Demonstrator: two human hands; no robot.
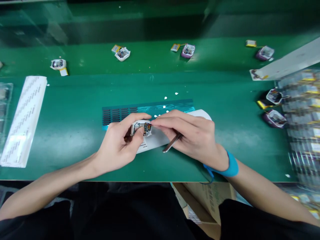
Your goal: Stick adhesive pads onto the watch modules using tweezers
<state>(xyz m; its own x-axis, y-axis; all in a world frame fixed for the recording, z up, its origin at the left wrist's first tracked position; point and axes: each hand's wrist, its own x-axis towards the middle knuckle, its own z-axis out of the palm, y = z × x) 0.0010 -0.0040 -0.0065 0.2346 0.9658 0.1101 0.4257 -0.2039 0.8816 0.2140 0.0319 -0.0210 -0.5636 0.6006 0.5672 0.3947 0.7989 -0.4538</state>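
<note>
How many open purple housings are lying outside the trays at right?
3. One purple housing is at far center, another purple housing at far right, and a third purple housing beside the trays. Others may be hidden.

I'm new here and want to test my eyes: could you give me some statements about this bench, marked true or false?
1. The left hand holds a small open white casing with electronics inside. True.
2. A light-blue wristband circles the left wrist. False: it is on the right wrist.
3. The right hand holds a slender silver-coloured tool. True.
4. A long white printed strip lies at the right end of the green tabletop. False: it lies toward the left end.
5. Both hands wear gloves. False: both are bare.
</note>
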